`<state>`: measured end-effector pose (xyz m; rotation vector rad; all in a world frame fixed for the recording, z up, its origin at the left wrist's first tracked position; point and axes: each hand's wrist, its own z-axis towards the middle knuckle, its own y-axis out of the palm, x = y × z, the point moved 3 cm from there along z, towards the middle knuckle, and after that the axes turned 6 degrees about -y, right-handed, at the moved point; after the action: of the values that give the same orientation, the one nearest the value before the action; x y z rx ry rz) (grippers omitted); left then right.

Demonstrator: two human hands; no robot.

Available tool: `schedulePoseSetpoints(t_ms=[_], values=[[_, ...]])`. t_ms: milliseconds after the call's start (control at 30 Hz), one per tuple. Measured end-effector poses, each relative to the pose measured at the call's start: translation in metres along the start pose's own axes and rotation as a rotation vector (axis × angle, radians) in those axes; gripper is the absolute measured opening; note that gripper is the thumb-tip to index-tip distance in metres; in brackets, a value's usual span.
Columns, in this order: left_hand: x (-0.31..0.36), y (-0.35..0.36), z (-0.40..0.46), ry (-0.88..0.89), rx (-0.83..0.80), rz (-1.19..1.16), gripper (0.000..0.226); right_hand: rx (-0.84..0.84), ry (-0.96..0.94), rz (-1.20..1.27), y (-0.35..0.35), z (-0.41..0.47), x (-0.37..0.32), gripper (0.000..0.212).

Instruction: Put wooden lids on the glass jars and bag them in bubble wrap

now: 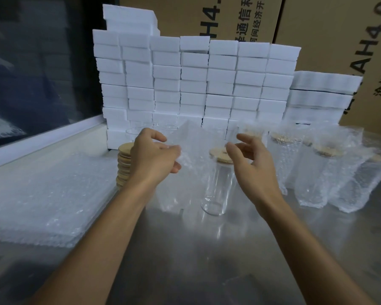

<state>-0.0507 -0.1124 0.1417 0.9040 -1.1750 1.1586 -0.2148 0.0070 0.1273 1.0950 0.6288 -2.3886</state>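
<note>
Glass jar (216, 186) w/ a wooden lid (220, 154) already on stood upright near the middle of the steel table (207, 249), btwn the two hands, so the lidding step looked done for this one and bagging was the step in hand. Left hand (152, 159) had its fingers curled round the edge of a bubble wrap bag (185, 150), gripping it and holding it up just left of the jar; the bag was blurred, so whether its mouth was open couldn't be told. Right hand (249, 159) hovered just right of the lid, fingers loosely spread, holding nothing; whether a fingertip touched the lid couldn't be told. Next move, as a judgement: right hand would need to take the bag's other edge to spread the mouth, or lift the jar, then the jar goes in base or lid first w/o knocking the lid off. Toward the table's far edge, a stack of spare lids (124, 166) sat just left of the left hand, w/ empty jars (139, 130) behind it, faint against the white foam blocks (196, 80). Along the right side stood already bagged jars (317, 168), lids showing thru the wrap. Flat pile of bags (46, 199) lay at the left edge. Cardboard cartons (317, 23) rose behind the foam.
</note>
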Motion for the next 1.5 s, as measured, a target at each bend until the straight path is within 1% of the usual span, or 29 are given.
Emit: schedulePoseSetpoints(t_ms=[100,167,200,333,433,500,567,633,667,733,767,800,900,1000,1067,1100,1200,1267,1367,1433,1500], values=[[0.003,0.0,0.0,-0.003,-0.008,-0.024,0.028,-0.03,0.045,0.016,0.006,-0.004,0.017,0.064],[0.004,0.001,0.0,-0.013,-0.036,-0.012,0.026,-0.103,0.104,0.012,0.011,-0.006,0.032,0.084],[0.004,0.001,0.0,-0.017,-0.05,-0.002,0.025,-0.148,0.133,-0.002,0.014,-0.008,0.04,0.089],[0.003,0.006,0.0,0.021,-0.123,0.061,0.029,-0.268,0.229,-0.04,0.023,-0.017,0.075,0.084],[0.001,0.009,-0.001,0.063,-0.178,0.158,0.048,-0.299,0.293,-0.063,0.021,-0.021,0.092,0.094],[0.001,0.011,-0.003,0.089,-0.206,0.23,0.051,-0.26,0.3,-0.091,0.018,-0.021,0.095,0.092],[-0.001,0.014,-0.005,0.116,-0.206,0.333,0.05,-0.183,0.288,-0.059,0.014,-0.018,0.091,0.085],[-0.005,0.016,-0.005,0.141,-0.167,0.424,0.048,-0.091,0.303,0.065,0.01,-0.011,0.078,0.075],[-0.009,0.017,-0.005,0.145,-0.153,0.45,0.043,-0.055,0.325,0.151,0.008,-0.006,0.069,0.071],[-0.016,0.021,-0.004,0.135,-0.137,0.483,0.026,-0.037,0.382,0.362,0.003,0.003,0.044,0.066],[-0.018,0.022,-0.005,0.138,-0.128,0.507,0.024,-0.055,0.399,0.477,0.0,0.007,0.031,0.062],[-0.021,0.023,-0.005,0.144,-0.122,0.535,0.029,-0.095,0.414,0.59,-0.002,0.008,0.017,0.06],[-0.025,0.025,-0.008,0.172,-0.142,0.534,0.045,-0.272,0.498,0.83,-0.002,0.003,-0.017,0.078],[-0.025,0.029,-0.012,0.239,-0.167,0.526,0.056,-0.345,0.615,0.966,0.007,-0.008,-0.036,0.087],[-0.024,0.033,-0.014,0.268,-0.21,0.496,0.061,-0.351,0.645,0.973,0.016,-0.014,-0.04,0.094],[-0.024,0.035,-0.016,0.285,-0.244,0.485,0.062,-0.346,0.651,0.968,0.019,-0.016,-0.04,0.093],[-0.027,0.041,-0.022,0.315,-0.348,0.504,0.07,-0.32,0.659,0.989,0.024,-0.02,-0.039,0.079],[-0.028,0.046,-0.028,0.353,-0.401,0.54,0.077,-0.285,0.654,0.994,0.023,-0.019,-0.038,0.075],[-0.025,0.053,-0.036,0.427,-0.472,0.5,0.085,-0.227,0.62,0.897,0.019,-0.016,-0.031,0.072],[-0.026,0.056,-0.035,0.389,-0.477,0.472,0.085,-0.195,0.602,0.84,0.015,-0.014,-0.024,0.069],[-0.028,0.055,-0.029,0.258,-0.46,0.404,0.081,-0.173,0.585,0.825,0.01,-0.011,-0.017,0.066]])
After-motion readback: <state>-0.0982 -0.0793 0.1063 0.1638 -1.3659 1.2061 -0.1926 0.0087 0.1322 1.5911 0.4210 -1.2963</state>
